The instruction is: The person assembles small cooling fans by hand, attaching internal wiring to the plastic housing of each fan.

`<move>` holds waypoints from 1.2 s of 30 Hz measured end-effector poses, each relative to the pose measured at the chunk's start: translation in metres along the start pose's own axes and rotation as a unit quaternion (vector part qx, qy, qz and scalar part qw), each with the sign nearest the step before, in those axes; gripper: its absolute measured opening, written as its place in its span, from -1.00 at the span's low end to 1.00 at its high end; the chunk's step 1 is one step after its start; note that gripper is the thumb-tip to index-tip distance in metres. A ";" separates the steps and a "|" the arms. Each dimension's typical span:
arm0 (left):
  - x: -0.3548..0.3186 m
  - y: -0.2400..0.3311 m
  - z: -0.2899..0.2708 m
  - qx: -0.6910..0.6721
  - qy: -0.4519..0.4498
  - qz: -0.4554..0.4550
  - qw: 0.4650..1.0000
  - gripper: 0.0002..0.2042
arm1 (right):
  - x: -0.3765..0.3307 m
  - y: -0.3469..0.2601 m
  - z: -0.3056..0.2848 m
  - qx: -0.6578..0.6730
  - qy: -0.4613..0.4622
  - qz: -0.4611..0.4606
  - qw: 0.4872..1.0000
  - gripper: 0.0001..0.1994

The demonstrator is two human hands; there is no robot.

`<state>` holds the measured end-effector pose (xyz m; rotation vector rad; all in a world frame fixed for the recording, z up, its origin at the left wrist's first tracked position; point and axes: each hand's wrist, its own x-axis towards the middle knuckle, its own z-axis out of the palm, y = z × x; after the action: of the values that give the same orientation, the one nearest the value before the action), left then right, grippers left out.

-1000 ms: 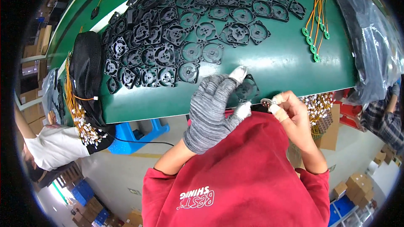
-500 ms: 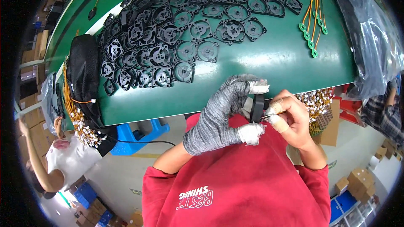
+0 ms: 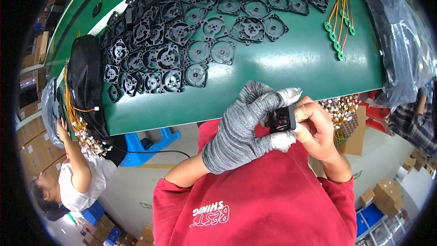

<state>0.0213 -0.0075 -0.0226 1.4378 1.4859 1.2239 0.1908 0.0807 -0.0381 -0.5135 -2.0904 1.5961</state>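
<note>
In front of my red shirt, my left hand [image 3: 243,130], in a grey knitted glove with white-wrapped fingertips, grips a small black square fan frame [image 3: 281,120] between thumb and fingers. The frame's opening is turned partly upward. Bare but for tape on its fingers, my right hand [image 3: 321,130] sits close against the frame's right side. Its thumb and forefinger are drawn together; what they pinch, if anything, is hidden. Many similar black fan frames [image 3: 195,75] cover the far left and middle of the green table [image 3: 282,68].
Orange wires with green rings [image 3: 337,45] lie at the table's right, beside clear plastic sheeting [image 3: 400,41]. Bundled wires with white connectors [image 3: 343,109] hang beyond my right hand. A black mesh bag [image 3: 86,77] and a blue stool [image 3: 150,148] are leftward. A co-worker [image 3: 79,173] is at far left.
The black frame has turned from edge-on to show its opening. My left hand has shifted slightly right, and my right fingers are now closer against the frame. The co-worker's arm has moved.
</note>
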 end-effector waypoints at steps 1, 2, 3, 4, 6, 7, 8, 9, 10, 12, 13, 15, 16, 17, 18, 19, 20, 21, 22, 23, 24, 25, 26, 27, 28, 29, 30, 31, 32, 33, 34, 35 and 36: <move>0.000 0.001 0.000 0.000 0.001 -0.001 1.000 -0.43 | 0.000 0.000 0.001 -0.012 0.002 0.001 1.000 -0.87; -0.001 0.001 0.001 0.009 -0.002 -0.019 1.000 -0.38 | 0.000 -0.002 0.001 -0.012 0.002 0.002 1.000 -0.87; -0.001 0.002 0.001 0.017 -0.006 -0.037 0.999 -0.33 | 0.001 -0.004 0.000 -0.037 0.001 -0.003 0.999 -0.87; -0.001 0.003 0.002 0.017 -0.006 -0.038 0.999 -0.33 | 0.001 -0.006 0.000 -0.062 0.001 -0.008 0.998 -0.87; 0.001 0.006 0.002 0.025 -0.003 -0.057 0.998 -0.32 | -0.001 -0.006 0.001 -0.070 0.016 -0.012 0.997 -0.87; 0.001 0.004 0.002 0.025 -0.004 -0.057 0.998 -0.32 | -0.002 -0.006 0.002 -0.078 0.031 -0.016 0.996 -0.87; 0.000 -0.001 0.003 0.010 0.004 -0.029 1.000 -0.35 | -0.002 -0.005 0.003 -0.078 0.031 -0.016 0.996 -0.87; 0.000 -0.003 0.003 -0.004 0.013 0.000 1.000 -0.39 | -0.002 -0.004 0.005 -0.087 0.024 -0.024 0.996 -0.87; -0.001 -0.003 0.002 -0.004 0.012 0.000 1.000 -0.39 | -0.002 -0.003 0.006 -0.096 0.017 -0.031 0.995 -0.86; -0.004 0.000 0.000 0.025 -0.016 -0.044 0.999 -0.39 | -0.001 -0.003 0.006 -0.109 0.013 -0.037 0.993 -0.84; -0.004 0.001 0.000 0.026 -0.017 -0.045 0.999 -0.39 | 0.000 -0.004 0.006 -0.122 0.024 -0.059 0.991 -0.84; -0.005 0.002 0.003 -0.018 0.014 -0.031 0.999 -0.40 | -0.002 -0.004 0.008 -0.120 0.042 -0.080 0.989 -0.83; -0.006 0.001 0.004 -0.018 0.014 -0.032 0.999 -0.40 | -0.003 -0.002 0.008 -0.120 0.041 -0.079 0.989 -0.83; -0.007 -0.001 0.005 -0.027 0.001 -0.051 0.998 -0.40 | -0.004 0.000 0.008 -0.118 0.033 -0.080 0.989 -0.83; -0.008 -0.004 0.006 -0.036 -0.012 -0.071 0.997 -0.40 | -0.005 0.001 0.008 -0.116 0.024 -0.080 0.990 -0.83; -0.007 -0.006 0.008 -0.036 -0.013 -0.071 0.997 -0.40 | -0.004 0.003 0.008 -0.123 0.025 -0.079 0.989 -0.82; -0.007 -0.007 0.011 -0.038 0.003 -0.039 0.999 -0.39 | -0.005 0.002 0.008 -0.122 0.025 -0.078 0.989 -0.82; -0.008 -0.007 0.012 -0.039 0.020 -0.007 0.999 -0.38 | -0.005 0.001 0.008 -0.106 0.027 -0.038 0.993 -0.82; -0.008 -0.007 0.013 -0.039 0.020 -0.008 0.999 -0.38 | -0.005 0.000 0.008 -0.089 0.029 0.002 0.996 -0.81; -0.009 -0.006 0.012 -0.094 0.007 -0.018 0.995 -0.37 | -0.006 0.001 0.009 -0.073 0.046 0.015 0.996 -0.81; -0.009 -0.004 0.011 -0.149 -0.004 -0.029 0.988 -0.37 | -0.008 0.003 0.009 -0.072 0.046 0.015 0.996 -0.81; -0.010 0.002 0.004 -0.198 -0.037 -0.107 0.974 -0.39 | -0.010 0.006 0.009 -0.028 0.057 0.042 0.997 -0.82; -0.011 -0.001 0.004 -0.198 -0.038 -0.107 0.974 -0.39 | -0.012 0.007 0.009 0.016 0.069 0.068 0.995 -0.82; -0.013 -0.006 0.005 -0.209 -0.024 -0.083 0.974 -0.40 | -0.012 0.006 0.007 0.039 0.044 0.086 0.995 -0.83; -0.014 -0.009 0.005 -0.220 -0.009 -0.058 0.974 -0.41 | -0.012 0.006 0.007 0.039 0.045 0.086 0.994 -0.83; -0.013 -0.003 0.002 -0.218 -0.026 -0.076 0.973 -0.47 | -0.012 0.007 0.006 0.079 0.025 0.098 0.992 -0.84; -0.012 0.000 0.002 -0.219 -0.028 -0.077 0.972 -0.47 | -0.013 0.007 0.005 0.118 0.006 0.110 0.987 -0.86; -0.011 0.001 0.002 -0.234 -0.031 -0.102 0.966 -0.49 | -0.013 0.007 0.005 0.118 0.008 0.110 0.987 -0.86; -0.011 0.002 0.001 -0.249 -0.033 -0.128 0.959 -0.52 | -0.014 0.006 0.006 0.165 0.004 0.126 0.978 -0.88; -0.011 0.001 0.003 -0.249 -0.033 -0.128 0.959 -0.52 | -0.014 0.005 0.007 0.211 0.000 0.142 0.967 -0.89; -0.012 -0.001 0.007 -0.273 -0.015 -0.131 0.953 -0.55 | -0.013 0.003 0.008 0.211 0.000 0.142 0.967 -0.89; -0.013 -0.003 0.011 -0.297 0.004 -0.134 0.945 -0.58 | -0.012 0.000 0.008 0.216 -0.002 0.169 0.962 -0.90; -0.013 -0.004 0.014 -0.320 0.022 -0.137 0.937 -0.60 | -0.011 -0.001 0.008 0.221 -0.003 0.196 0.955 -0.91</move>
<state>0.0351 -0.0185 -0.0318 0.7456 1.1104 1.3919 0.1953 0.0675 -0.0400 -0.7928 -1.6177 2.2124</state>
